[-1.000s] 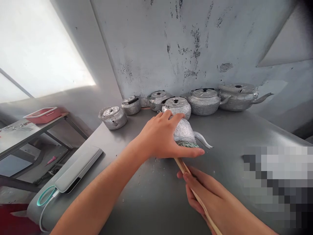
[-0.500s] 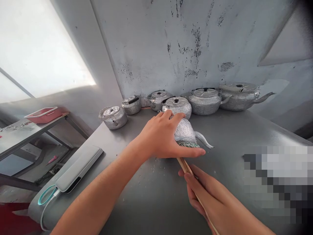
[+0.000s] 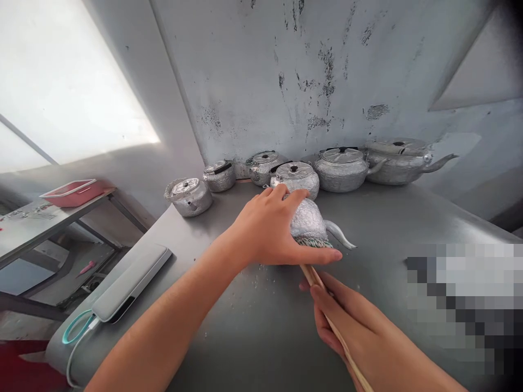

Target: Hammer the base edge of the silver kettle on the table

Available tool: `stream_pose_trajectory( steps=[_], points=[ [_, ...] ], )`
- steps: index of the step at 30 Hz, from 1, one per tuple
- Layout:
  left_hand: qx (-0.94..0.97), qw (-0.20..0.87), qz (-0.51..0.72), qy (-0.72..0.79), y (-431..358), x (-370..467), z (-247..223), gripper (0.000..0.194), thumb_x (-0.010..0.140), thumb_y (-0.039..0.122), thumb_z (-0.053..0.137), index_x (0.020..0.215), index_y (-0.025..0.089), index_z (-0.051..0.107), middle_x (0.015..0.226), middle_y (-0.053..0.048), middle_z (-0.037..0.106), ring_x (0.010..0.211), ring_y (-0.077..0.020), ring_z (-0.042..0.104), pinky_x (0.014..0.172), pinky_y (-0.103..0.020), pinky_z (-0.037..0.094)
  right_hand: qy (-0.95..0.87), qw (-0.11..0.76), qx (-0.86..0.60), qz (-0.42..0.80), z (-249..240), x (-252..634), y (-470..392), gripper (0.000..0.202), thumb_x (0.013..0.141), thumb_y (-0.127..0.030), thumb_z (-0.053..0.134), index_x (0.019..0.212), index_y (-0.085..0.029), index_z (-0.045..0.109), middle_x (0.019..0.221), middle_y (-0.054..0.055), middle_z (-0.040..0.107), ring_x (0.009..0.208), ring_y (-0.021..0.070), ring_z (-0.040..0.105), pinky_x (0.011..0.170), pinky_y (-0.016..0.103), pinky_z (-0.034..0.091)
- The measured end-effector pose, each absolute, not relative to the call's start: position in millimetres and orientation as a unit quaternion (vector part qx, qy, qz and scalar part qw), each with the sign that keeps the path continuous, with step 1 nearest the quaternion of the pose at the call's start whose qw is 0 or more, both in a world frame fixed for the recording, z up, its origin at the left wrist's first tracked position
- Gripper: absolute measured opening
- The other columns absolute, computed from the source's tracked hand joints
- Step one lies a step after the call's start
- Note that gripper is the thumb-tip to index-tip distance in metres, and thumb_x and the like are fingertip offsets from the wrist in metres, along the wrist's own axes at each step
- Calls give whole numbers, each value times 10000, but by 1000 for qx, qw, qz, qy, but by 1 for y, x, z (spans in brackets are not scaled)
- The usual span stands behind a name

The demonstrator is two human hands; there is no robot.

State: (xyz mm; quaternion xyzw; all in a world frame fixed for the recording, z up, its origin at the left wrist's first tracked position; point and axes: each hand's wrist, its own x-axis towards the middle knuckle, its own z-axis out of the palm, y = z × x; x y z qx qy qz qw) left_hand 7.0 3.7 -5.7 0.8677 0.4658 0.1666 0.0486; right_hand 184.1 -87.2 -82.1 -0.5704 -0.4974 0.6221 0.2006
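Work surface: grey table (image 3: 261, 337), smooth, glossy at right, with small pale specks scattered just below the held kettle (image 3: 311, 215). Location of that kettle: mid-table, in front of six lidded kettles (image 3: 342, 174) in an uneven line near the wall (image 3: 245, 71). Spout (image 3: 338, 234) pointing right and down.

Left side of table: slim pale case (image 3: 131, 283), with teal loop (image 3: 65, 333) and white cable (image 3: 70, 359) at its near end. Beyond: side bench (image 3: 49, 218) bearing a pink basin (image 3: 79, 194) with white rim; small pink object (image 3: 87, 267) below, on a lower level. Wall finish: grey, dark-marked and flaked in patches. Upper left: bright panel (image 3: 69, 76), overexposed.

Left hand (image 3: 267, 228): spread over the held kettle, grasping it, thumb extended right. Right hand (image 3: 341, 310): clenched around the wooden handle of a brush (image 3: 311, 275), greenish bristles against the near, lower edge of the kettle.

Hidden: much of the held kettle and the brush head, behind the left hand. Upright or inverted: not determinable. Cut off at bottom: brush handle and both forearms. Cut off at left: side bench and red object (image 3: 24, 370), unidentifiable. Masked at right: pixelated area (image 3: 474, 305), contents illegible.
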Motion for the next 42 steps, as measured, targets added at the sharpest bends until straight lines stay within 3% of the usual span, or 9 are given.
stream_pose_trajectory(
  steps=[3, 6, 9, 12, 15, 20, 29, 36, 42],
  points=[
    [872, 51, 172, 455, 4, 6, -5, 1010, 719, 887, 607, 1505, 271, 458, 1404, -134, 537, 1289, -387, 521, 1045, -518, 457, -532, 233, -549, 601, -84, 185, -85, 496, 1018, -682, 307, 877, -249, 505, 702, -62, 424, 532, 107, 383, 468, 220, 428],
    [884, 55, 168, 432, 3, 4, -3, 961, 727, 831, 657, 1491, 280, 471, 1389, -116, 550, 1260, -367, 539, 1047, -499, 458, -545, 244, -559, 575, -82, 183, -82, 440, 1067, -521, 309, 813, -231, 520, 655, -41, 507, 564, 115, 453, 564, 228, 449],
    [896, 58, 155, 411, 1, 4, 1, 924, 728, 775, 707, 1481, 292, 480, 1400, -102, 550, 1278, -356, 524, 1058, -489, 452, -509, 231, -585, 588, -78, 179, -81, 432, 1060, -484, 291, 814, -224, 534, 536, -55, 448, 490, 115, 398, 486, 225, 386],
    [893, 65, 156, 418, 0, 7, 3, 970, 700, 845, 686, 1478, 300, 489, 1402, -101, 550, 1273, -361, 527, 1045, -493, 457, -474, 232, -594, 607, -77, 177, -82, 390, 1032, -524, 328, 892, -223, 533, 596, -71, 454, 428, 81, 313, 397, 203, 307],
    [887, 65, 164, 426, -1, 14, 4, 886, 777, 874, 579, 1447, 296, 527, 1364, -99, 577, 1236, -345, 554, 1033, -491, 460, -478, 234, -575, 621, -77, 177, -82, 370, 1033, -522, 329, 911, -223, 509, 705, -62, 508, 402, 54, 350, 353, 181, 318],
    [882, 27, 176, 435, 3, 25, 2, 634, 949, 711, 490, 1398, 272, 578, 1309, -84, 613, 1197, -305, 580, 1016, -460, 469, -494, 222, -556, 631, -75, 177, -78, 265, 1042, -379, 320, 909, -228, 492, 727, -80, 493, 352, 33, 396, 314, 159, 330],
    [870, 52, 185, 454, 23, 29, 3, 546, 990, 665, 421, 1295, 280, 658, 1256, -45, 689, 1175, -270, 620, 1021, -420, 471, -474, 192, -575, 639, -59, 165, -71, 327, 1064, -343, 310, 798, -218, 450, 644, -84, 506, 298, 27, 409, 299, 171, 355],
    [857, 89, 188, 472, 33, 28, 6, 577, 1007, 682, 348, 1254, 290, 692, 1261, -4, 721, 1149, -255, 652, 1037, -385, 467, -473, 215, -564, 642, -42, 161, -63, 371, 1062, -523, 339, 939, -221, 516, 661, -98, 486, 338, 38, 418, 303, 167, 374],
    [849, 73, 187, 488, 27, 31, 5, 595, 1017, 656, 331, 1286, 252, 674, 1282, -49, 707, 1170, -282, 639, 1004, -428, 479, -465, 227, -565, 643, -45, 170, -59, 520, 1051, -636, 234, 998, -208, 525, 617, -101, 477, 298, 32, 353, 269, 157, 340]
  ],
)
